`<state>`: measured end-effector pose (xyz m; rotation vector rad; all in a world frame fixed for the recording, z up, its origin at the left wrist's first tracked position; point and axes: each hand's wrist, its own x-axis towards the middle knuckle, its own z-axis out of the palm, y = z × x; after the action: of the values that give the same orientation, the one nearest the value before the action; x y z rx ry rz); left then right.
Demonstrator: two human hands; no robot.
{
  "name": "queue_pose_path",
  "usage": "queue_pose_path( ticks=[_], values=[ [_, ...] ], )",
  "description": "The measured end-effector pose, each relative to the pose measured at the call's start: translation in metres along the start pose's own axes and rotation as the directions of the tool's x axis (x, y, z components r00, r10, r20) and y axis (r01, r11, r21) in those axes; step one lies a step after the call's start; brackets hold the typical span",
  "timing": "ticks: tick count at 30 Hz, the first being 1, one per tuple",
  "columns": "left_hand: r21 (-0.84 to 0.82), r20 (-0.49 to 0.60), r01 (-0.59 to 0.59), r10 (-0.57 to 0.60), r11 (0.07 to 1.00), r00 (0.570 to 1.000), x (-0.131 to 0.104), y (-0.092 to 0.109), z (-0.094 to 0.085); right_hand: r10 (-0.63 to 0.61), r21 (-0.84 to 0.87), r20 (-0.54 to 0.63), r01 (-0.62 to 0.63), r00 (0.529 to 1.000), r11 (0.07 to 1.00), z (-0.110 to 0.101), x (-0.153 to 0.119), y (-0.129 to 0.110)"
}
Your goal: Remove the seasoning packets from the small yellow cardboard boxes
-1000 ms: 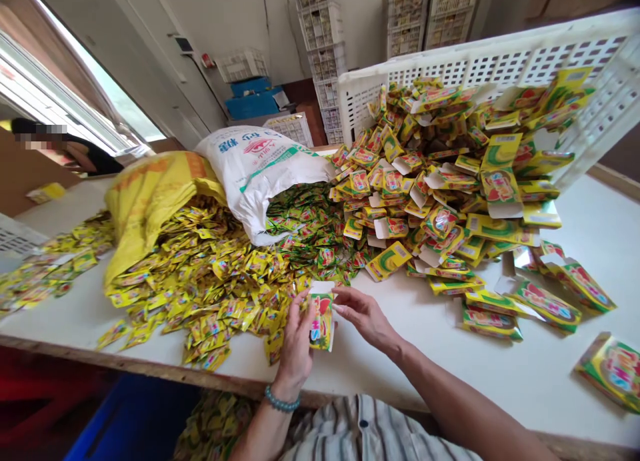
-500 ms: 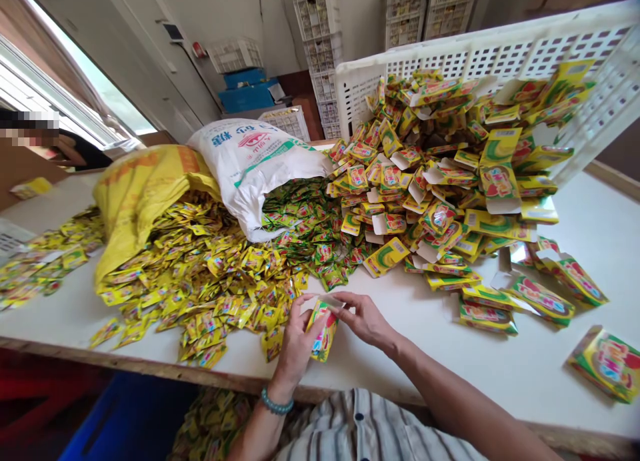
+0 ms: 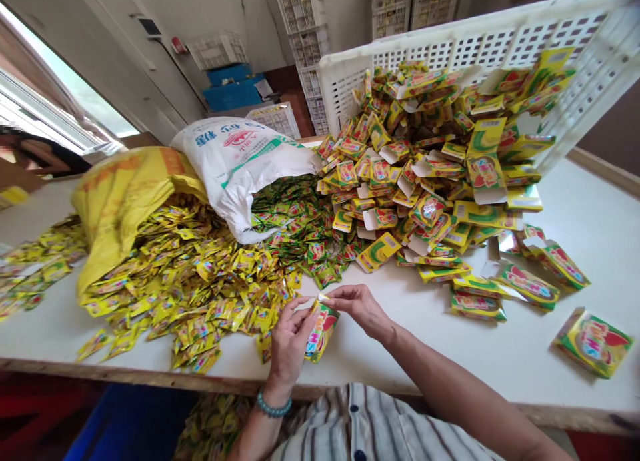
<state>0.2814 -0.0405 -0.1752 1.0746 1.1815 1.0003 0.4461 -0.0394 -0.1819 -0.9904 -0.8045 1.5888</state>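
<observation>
My left hand [image 3: 291, 337] grips a small yellow and green candy box [image 3: 321, 333] by its left side, over the table's front part. At the box's top end, the fingers of my right hand [image 3: 361, 309] pinch the white flap [image 3: 323, 297]. What lies inside the box is hidden. Just left of my hands spread many yellow candy sachets [image 3: 215, 274], spilling from a yellow sack [image 3: 125, 194]. Behind my hands, green sachets [image 3: 320, 247] spill from a white sack [image 3: 240, 154]. To the right is a heap of similar boxes [image 3: 425, 181], several with open flaps.
A white plastic crate [image 3: 345, 81] lies tipped behind the box heap. One box [image 3: 594, 342] rests alone at the right on the white table [image 3: 400, 354]. Under the front edge is a blue bin [image 3: 130, 421]. A person [image 3: 45, 154] is at the far left.
My right fingers have moved on the box's top flap, which now looks narrower and more folded. The box has tilted slightly in my left hand. The whole view has shifted a little.
</observation>
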Motion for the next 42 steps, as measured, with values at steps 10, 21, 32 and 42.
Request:
queue_pose_path(
  ticks=[10,21,32,42],
  values=[
    [-0.117,-0.001,0.048,-0.049,0.992,0.999,-0.003,0.005,0.002,0.032,-0.151,0.089,-0.018,0.996,0.988,-0.011,-0.002,-0.009],
    [-0.145,-0.051,0.009,-0.017,0.989,0.999,-0.003,0.01,0.0,-0.215,-0.295,0.099,0.235,0.972,0.926,0.005,-0.01,0.002],
    [-0.112,-0.04,-0.086,0.082,0.99,0.996,-0.002,0.024,0.0,-0.24,-0.165,-0.01,0.235,0.971,0.958,0.012,-0.008,0.005],
    [0.176,-0.002,-0.164,0.167,0.971,0.986,-0.008,0.025,-0.005,-0.155,-0.196,0.067,0.165,0.986,0.966,0.005,-0.009,-0.009]
  ],
)
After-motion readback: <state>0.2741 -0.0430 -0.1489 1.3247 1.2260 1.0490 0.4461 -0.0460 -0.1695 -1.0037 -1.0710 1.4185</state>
